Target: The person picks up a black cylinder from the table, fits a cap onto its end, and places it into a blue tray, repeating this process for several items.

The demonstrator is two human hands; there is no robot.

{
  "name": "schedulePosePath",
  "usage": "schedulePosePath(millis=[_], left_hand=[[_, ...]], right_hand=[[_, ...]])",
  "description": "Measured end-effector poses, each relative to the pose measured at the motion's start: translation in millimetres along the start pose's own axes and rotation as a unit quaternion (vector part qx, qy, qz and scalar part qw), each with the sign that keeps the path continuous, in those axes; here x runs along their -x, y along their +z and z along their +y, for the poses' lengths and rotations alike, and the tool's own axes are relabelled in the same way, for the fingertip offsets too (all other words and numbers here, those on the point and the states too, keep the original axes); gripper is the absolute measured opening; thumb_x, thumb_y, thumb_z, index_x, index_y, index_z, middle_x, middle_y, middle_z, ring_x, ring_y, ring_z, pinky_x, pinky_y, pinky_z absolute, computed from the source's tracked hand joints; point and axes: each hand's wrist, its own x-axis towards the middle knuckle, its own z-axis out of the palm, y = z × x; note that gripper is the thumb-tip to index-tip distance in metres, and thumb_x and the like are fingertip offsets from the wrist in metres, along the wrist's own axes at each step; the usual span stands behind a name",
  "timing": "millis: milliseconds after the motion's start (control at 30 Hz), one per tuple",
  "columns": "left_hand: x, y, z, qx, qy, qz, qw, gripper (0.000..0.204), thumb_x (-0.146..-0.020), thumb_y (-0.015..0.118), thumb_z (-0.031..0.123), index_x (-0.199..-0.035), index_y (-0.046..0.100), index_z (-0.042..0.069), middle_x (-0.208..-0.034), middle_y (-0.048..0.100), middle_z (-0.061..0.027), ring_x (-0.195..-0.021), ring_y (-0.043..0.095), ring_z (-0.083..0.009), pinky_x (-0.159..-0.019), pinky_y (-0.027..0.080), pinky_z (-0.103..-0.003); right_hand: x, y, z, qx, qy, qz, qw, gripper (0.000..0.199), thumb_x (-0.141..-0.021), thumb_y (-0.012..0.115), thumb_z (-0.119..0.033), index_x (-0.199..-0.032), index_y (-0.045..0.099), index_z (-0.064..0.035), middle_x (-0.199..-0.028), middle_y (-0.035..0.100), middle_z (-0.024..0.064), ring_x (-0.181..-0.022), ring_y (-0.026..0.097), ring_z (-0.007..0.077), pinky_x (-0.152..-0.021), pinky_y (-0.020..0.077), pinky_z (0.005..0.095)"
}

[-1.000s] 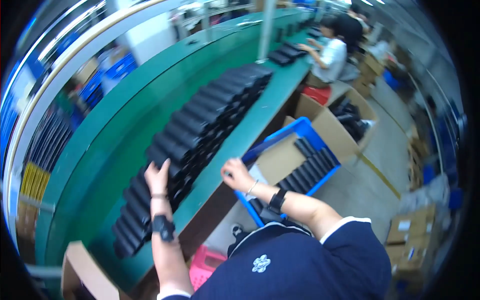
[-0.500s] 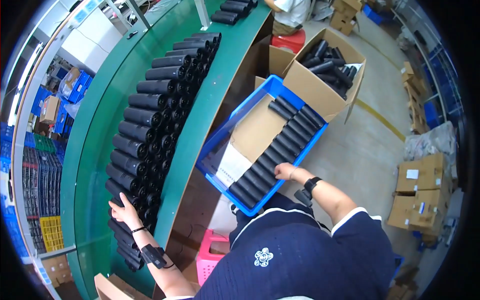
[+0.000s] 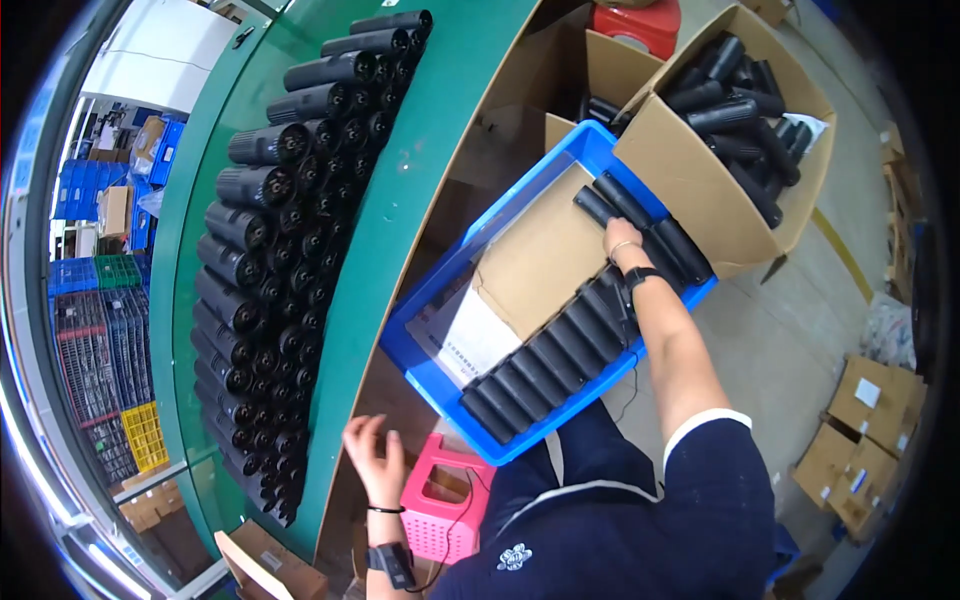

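Apparently, the step was lining up tubes (image 3: 565,345) in the bin (image 3: 430,395): the right hand (image 3: 622,236) reached in among them — whether pinching one, I could not tell — while the empty left hand (image 3: 376,460) hung spread near the counter (image 3: 400,165). Next seemed to call for a snug, parallel fit. The tubes looked black and cylindrical, mostly side by side.
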Motion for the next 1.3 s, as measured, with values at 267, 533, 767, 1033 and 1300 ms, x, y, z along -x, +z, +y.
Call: schedulePosePath(millis=[267, 533, 767, 1033, 1300], left_hand=[[-17, 83, 33, 0.046, 0.034, -0.236, 0.970, 0.022, -0.080, 0.063, 0.002, -0.103, 0.064, 0.000, -0.098, 0.064, -0.0164, -0.094, 0.063, -0.0324, -0.083, 0.051, -0.038], [-55, 157, 64, 0.036, 0.076, -0.304, 0.949, 0.032, -0.080, 0.066, 0.010, -0.111, 0.061, 0.000, -0.106, 0.062, -0.0189, -0.103, 0.057, -0.0369, -0.092, 0.044, -0.042], [-87, 199, 102, -0.173, 0.188, -0.257, 0.932, 0.089, -0.067, 0.078, 0.019, -0.144, 0.033, 0.009, -0.141, 0.040, -0.0159, -0.133, 0.032, -0.0387, -0.108, 0.028, -0.050], [-77, 187, 71, 0.074, -0.024, -0.296, 0.952, 0.069, -0.065, 0.080, 0.016, -0.124, 0.048, 0.000, -0.105, 0.062, -0.0190, -0.100, 0.062, -0.0326, -0.089, 0.047, -0.039], [-31, 156, 29, 0.285, -0.245, -0.262, 0.889, 0.062, -0.076, 0.078, 0.009, -0.127, 0.044, 0.001, -0.109, 0.058, -0.0058, -0.102, 0.055, -0.0153, -0.091, 0.044, -0.031]], right_hand=[[-93, 71, 22, 0.039, 0.042, 0.102, 0.993, 0.030, -0.095, 0.040, -0.014, -0.121, 0.054, -0.0096, -0.120, 0.058, 0.0076, -0.119, 0.050, 0.0251, -0.091, 0.0478, 0.0426], [-60, 78, -13, 0.002, -0.136, 0.036, 0.990, 0.053, -0.063, 0.077, -0.010, -0.110, 0.054, -0.0028, -0.115, 0.052, 0.0146, -0.107, 0.054, 0.0325, -0.088, 0.0485, 0.0469], [34, 29, -61, -0.225, -0.273, -0.297, 0.887, 0.050, -0.058, 0.076, -0.030, -0.093, 0.066, 0.0045, -0.090, 0.069, 0.0216, -0.086, 0.067, 0.0312, -0.077, 0.0521, 0.0369], [-38, 57, -43, -0.027, -0.302, -0.117, 0.946, 0.026, -0.091, 0.056, -0.023, -0.108, 0.063, -0.0048, -0.103, 0.065, 0.0195, -0.097, 0.062, 0.0334, -0.085, 0.0493, 0.0412], [-132, 46, 0, 0.009, 0.005, 0.189, 0.982, 0.034, -0.087, 0.049, -0.005, -0.120, 0.050, -0.0069, -0.125, 0.050, 0.0142, -0.114, 0.051, 0.0314, -0.089, 0.0484, 0.0399]])
